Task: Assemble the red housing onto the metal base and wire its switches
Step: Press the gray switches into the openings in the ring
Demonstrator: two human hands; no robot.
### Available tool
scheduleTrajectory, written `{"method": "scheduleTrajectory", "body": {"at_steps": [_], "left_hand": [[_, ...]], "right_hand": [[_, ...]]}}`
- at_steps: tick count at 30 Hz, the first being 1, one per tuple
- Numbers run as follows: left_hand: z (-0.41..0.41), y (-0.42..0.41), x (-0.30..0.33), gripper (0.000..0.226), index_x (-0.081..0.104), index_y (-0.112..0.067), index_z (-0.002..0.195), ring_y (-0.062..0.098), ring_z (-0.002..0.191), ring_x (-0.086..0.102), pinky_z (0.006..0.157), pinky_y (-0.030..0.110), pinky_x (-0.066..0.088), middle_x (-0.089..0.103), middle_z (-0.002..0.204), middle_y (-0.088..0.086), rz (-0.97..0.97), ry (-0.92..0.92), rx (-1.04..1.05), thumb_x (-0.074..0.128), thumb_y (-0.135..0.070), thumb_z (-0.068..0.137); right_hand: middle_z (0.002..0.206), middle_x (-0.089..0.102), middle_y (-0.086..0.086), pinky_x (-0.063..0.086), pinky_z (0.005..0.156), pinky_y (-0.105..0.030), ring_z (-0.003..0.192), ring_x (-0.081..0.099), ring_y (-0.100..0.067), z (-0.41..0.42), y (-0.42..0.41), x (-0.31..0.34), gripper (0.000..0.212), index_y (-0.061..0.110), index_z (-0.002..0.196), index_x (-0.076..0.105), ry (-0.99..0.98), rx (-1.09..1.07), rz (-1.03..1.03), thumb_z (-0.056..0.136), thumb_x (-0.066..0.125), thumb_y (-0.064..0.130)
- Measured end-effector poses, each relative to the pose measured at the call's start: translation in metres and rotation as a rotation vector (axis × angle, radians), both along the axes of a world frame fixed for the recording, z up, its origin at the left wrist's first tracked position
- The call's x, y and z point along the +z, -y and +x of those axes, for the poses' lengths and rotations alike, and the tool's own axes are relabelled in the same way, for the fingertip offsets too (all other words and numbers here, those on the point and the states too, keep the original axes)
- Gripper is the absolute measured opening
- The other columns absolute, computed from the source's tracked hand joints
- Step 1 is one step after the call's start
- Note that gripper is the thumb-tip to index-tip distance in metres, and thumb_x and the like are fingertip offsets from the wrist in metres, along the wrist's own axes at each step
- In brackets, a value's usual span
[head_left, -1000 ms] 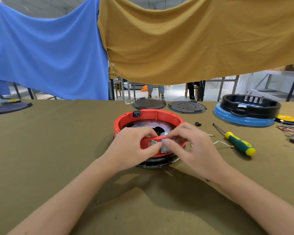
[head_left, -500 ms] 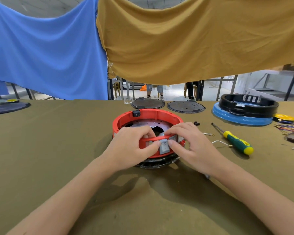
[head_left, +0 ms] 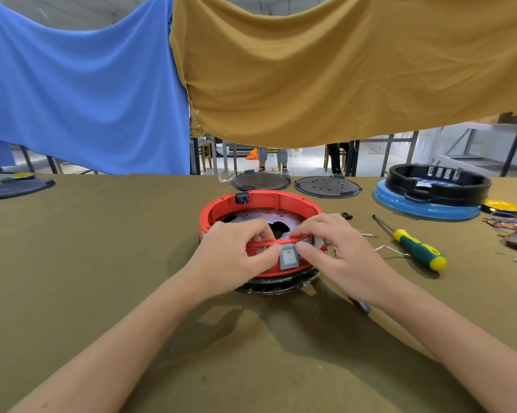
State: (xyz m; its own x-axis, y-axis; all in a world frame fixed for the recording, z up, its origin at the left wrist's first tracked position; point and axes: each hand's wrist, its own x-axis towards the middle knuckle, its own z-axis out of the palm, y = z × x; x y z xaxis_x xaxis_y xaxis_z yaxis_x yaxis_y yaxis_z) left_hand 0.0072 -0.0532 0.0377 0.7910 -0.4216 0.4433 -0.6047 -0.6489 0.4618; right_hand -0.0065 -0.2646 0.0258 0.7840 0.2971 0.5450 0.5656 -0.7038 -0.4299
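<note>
While our left hand (head_left: 232,257) and right hand (head_left: 337,251) pinch the small grey rocker switch (head_left: 289,259) at the round red plastic housing (head_left: 260,231), that ring already sits on the round metal base (head_left: 276,285). Wiring seems left.

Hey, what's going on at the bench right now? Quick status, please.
Both hands, left hand and right hand, grip red housing, thumbs flanking grey switch. Housing sits on metal base. Screwdriver lies aside; nothing blocking.
</note>
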Motion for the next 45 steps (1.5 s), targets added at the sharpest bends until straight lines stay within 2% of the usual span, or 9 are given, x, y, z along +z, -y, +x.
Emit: {"method": "scheduleTrajectory", "body": {"at_steps": [12, 22, 29, 34, 42, 45], "left_hand": [[-0.0004, 0.0012, 0.0005, 0.022, 0.061, -0.028, 0.082, 0.011, 0.077, 0.062, 0.08, 0.038, 0.046, 0.065, 0.074, -0.012, -0.002, -0.007, 0.001, 0.049, -0.047, 0.084], [0.0006, -0.0003, -0.0018, 0.024, 0.061, -0.025, 0.087, 0.011, 0.073, 0.062, 0.076, 0.034, 0.043, 0.067, 0.075, -0.007, 0.036, 0.037, -0.02, 0.051, -0.047, 0.085], [0.0009, -0.001, -0.0017, 0.025, 0.06, -0.027, 0.088, 0.011, 0.072, 0.062, 0.075, 0.033, 0.041, 0.066, 0.075, -0.008, 0.047, 0.03, -0.028, 0.049, -0.049, 0.084], [0.002, 0.0001, -0.0021, 0.028, 0.061, -0.023, 0.088, 0.013, 0.077, 0.063, 0.081, 0.039, 0.047, 0.067, 0.078, -0.006, 0.026, 0.029, -0.024, 0.049, -0.049, 0.084], [0.0036, -0.0041, -0.0042, 0.021, 0.058, -0.027, 0.086, 0.011, 0.068, 0.059, 0.074, 0.029, 0.036, 0.063, 0.071, -0.008, 0.06, 0.074, -0.071, 0.052, -0.047, 0.087], [0.006, -0.0062, -0.0024, 0.019, 0.058, -0.027, 0.084, 0.011, 0.068, 0.06, 0.07, 0.027, 0.038, 0.063, 0.071, -0.011, 0.055, 0.074, -0.103, 0.054, -0.045, 0.087]], "right_hand": [[0.109, 0.059, 0.019, 0.033, 0.082, -0.002, 0.112, 0.042, 0.004, -0.0002, -0.0012, 0.0033, 0.022, 0.027, 0.114, 0.069, -0.054, -0.01, 0.03, 0.095, 0.059, 0.029], [0.111, 0.059, 0.02, 0.032, 0.083, -0.005, 0.113, 0.042, 0.002, -0.001, 0.0003, 0.0042, 0.025, 0.028, 0.116, 0.069, -0.066, -0.004, 0.013, 0.095, 0.057, 0.032], [0.116, 0.057, 0.017, 0.038, 0.087, -0.013, 0.116, 0.041, 0.0, -0.0001, 0.0029, 0.005, 0.028, 0.03, 0.121, 0.068, -0.102, 0.012, 0.0, 0.096, 0.056, 0.031], [0.113, 0.057, 0.019, 0.036, 0.081, -0.008, 0.115, 0.041, 0.001, 0.0014, 0.0023, 0.0053, 0.026, 0.03, 0.119, 0.068, -0.106, 0.003, -0.003, 0.096, 0.056, 0.032], [0.116, 0.054, 0.019, 0.027, 0.086, 0.001, 0.117, 0.036, 0.002, 0.0004, 0.0011, 0.0, 0.03, 0.029, 0.126, 0.064, -0.061, 0.005, -0.049, 0.099, 0.051, 0.032], [0.117, 0.051, 0.017, 0.029, 0.09, -0.003, 0.119, 0.033, 0.001, 0.0003, 0.0007, -0.0013, 0.033, 0.027, 0.129, 0.062, -0.047, 0.01, -0.077, 0.099, 0.049, 0.035]]}}
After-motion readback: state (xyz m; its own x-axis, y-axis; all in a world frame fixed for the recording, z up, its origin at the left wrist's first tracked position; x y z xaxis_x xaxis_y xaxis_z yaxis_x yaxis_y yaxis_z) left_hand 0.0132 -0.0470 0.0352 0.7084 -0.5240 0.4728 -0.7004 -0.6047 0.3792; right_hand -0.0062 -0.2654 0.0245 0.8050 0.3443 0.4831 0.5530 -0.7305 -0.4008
